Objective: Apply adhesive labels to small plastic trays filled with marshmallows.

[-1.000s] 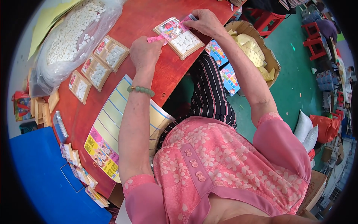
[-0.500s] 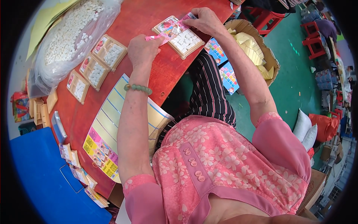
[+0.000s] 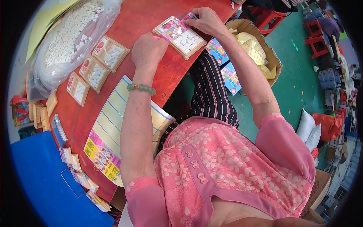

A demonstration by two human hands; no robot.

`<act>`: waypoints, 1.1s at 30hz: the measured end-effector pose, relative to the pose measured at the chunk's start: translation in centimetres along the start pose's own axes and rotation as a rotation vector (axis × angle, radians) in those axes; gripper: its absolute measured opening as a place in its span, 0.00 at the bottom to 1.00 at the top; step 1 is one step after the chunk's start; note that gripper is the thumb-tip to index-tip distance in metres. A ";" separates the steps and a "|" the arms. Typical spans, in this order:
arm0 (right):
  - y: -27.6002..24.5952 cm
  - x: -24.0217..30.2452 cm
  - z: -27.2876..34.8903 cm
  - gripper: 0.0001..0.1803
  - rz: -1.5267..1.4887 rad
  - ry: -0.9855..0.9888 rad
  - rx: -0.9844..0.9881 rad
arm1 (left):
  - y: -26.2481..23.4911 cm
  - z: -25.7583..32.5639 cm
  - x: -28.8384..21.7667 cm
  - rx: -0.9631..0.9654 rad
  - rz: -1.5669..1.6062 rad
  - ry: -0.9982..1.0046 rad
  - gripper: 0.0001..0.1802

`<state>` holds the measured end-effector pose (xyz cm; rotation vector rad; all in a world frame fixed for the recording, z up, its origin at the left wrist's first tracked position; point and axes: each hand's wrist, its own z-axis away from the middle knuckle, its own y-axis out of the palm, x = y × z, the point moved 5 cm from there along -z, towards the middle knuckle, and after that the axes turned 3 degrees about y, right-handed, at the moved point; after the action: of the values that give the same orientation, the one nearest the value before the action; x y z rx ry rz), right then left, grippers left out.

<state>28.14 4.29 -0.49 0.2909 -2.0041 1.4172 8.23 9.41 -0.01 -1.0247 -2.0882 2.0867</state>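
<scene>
A shallow wooden tray point(image 3: 195, 48) of white block-like pieces lies near the far edge of the red table, beyond my body. Across its middle runs a pink printed sticker strip point(image 3: 174, 31). The fingers of my right hand point(image 3: 208, 21) pinch the strip's upper right end. Curled fingers on my left hand point(image 3: 148, 52) close on the other end, beside the tray's left side; only a bit of pink shows past them. Under my left forearm is a yellow sheet of printed stickers point(image 3: 107, 121).
Left of my hands stand three similar trays, one a divided wooden tray point(image 3: 95, 74). Behind them lies a clear bag of white pieces point(image 3: 70, 43). A carton point(image 3: 279, 62) with yellow packets and blue printed boxes point(image 3: 230, 77) stand right of the table. A blue surface point(image 3: 41, 174) adjoins at left.
My left hand has moved slightly right and up, closer to the tray, and the strip's left end is now mostly behind its fingers. The right hand stays nearly where it was.
</scene>
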 end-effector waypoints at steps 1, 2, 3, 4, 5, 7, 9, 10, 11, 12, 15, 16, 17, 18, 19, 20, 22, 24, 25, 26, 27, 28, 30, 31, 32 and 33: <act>0.0 0.3 0.0 0.18 0.021 -0.004 0.018 | 0.1 -0.4 0.4 -0.001 0.000 -0.002 0.25; 0.2 0.4 0.0 0.18 0.021 -0.005 0.020 | 0.7 -1.0 1.2 0.092 0.058 -0.052 0.27; 0.3 0.3 0.0 0.18 0.008 -0.009 0.004 | 0.9 -1.2 1.1 0.189 0.115 -0.097 0.28; 0.3 0.1 0.0 0.19 -0.006 -0.013 -0.012 | 0.8 -1.2 0.8 0.192 0.116 -0.095 0.28; 0.2 -0.1 0.0 0.19 -0.005 -0.009 -0.013 | 0.7 -1.0 0.5 0.202 0.098 -0.111 0.30; 0.1 -0.1 0.1 0.19 0.004 -0.005 0.003 | 0.3 -0.5 0.0 0.212 0.079 -0.125 0.32; 0.1 0.0 0.0 0.19 -0.011 -0.007 0.017 | -0.2 -0.2 -0.5 0.124 -0.003 -0.025 0.35; 0.1 0.1 0.1 0.18 -0.026 -0.011 0.031 | -0.2 -0.3 -0.4 0.124 -0.002 -0.024 0.35; 0.0 0.1 0.2 0.18 -0.025 -0.010 0.030 | 0.1 -0.6 -0.1 0.150 0.005 -0.032 0.36; -0.2 0.1 0.5 0.19 0.006 0.006 0.019 | 0.2 -0.7 0.0 0.178 0.013 -0.038 0.36; -0.8 0.1 1.8 0.18 0.010 0.070 0.005 | 0.3 -0.8 -0.1 0.166 -0.002 -0.011 0.35; -1.0 0.2 2.5 0.18 -0.020 0.112 0.006 | 0.5 -1.0 0.1 0.169 -0.001 -0.006 0.35; -1.2 0.3 3.2 0.18 -0.017 0.118 0.002 | 0.7 -1.3 0.4 0.185 0.023 0.007 0.34; -1.4 0.3 4.0 0.18 -0.028 0.129 -0.021 | 0.8 -1.5 0.5 0.204 0.047 0.022 0.32; -1.7 0.4 4.8 0.18 -0.038 0.139 -0.043 | 0.9 -1.8 0.5 0.211 0.049 0.030 0.32; -1.7 0.4 5.6 0.18 -0.035 0.149 -0.048 | 1.2 -2.1 0.5 0.274 0.090 0.047 0.31; -1.7 0.1 7.3 0.19 -0.126 0.200 -0.124 | 1.5 -2.3 0.0 0.349 0.131 0.077 0.30; -1.8 -0.4 8.7 0.20 -0.126 0.214 -0.180 | 1.8 -2.4 -0.6 0.431 0.216 0.107 0.30; -1.5 -1.0 9.2 0.20 -0.123 0.225 -0.186 | 1.8 -2.5 -0.8 0.441 0.216 0.116 0.30; -1.0 -1.8 9.8 0.19 -0.208 0.281 -0.187 | 1.9 -2.5 -1.0 0.458 0.258 0.136 0.31; -0.8 -2.0 10.2 0.18 -0.292 0.337 -0.187 | 2.0 -2.4 -1.3 0.477 0.301 0.155 0.31; -0.7 -1.5 11.2 0.16 -0.511 0.407 -0.177 | 2.1 -2.3 -1.4 0.488 0.303 0.161 0.31; 0.2 -2.2 12.4 0.15 -0.695 0.442 -0.182 | 2.1 -2.2 -1.9 0.488 0.305 0.193 0.30; 0.6 -2.5 12.9 0.14 -0.882 0.463 -0.182 | 2.0 -2.4 -2.2 0.498 0.305 0.198 0.30; 0.8 -2.7 13.7 0.13 -0.959 0.504 -0.205 | 2.1 -2.4 -2.7 0.548 0.249 0.236 0.31; 1.1 -2.8 14.2 0.13 -0.957 0.513 -0.212 | 2.3 -2.4 -3.1 0.599 0.192 0.274 0.32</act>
<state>24.21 -8.65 -5.87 0.6127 -1.2698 0.5766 12.73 9.93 -0.54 -1.3326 -1.1651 2.2699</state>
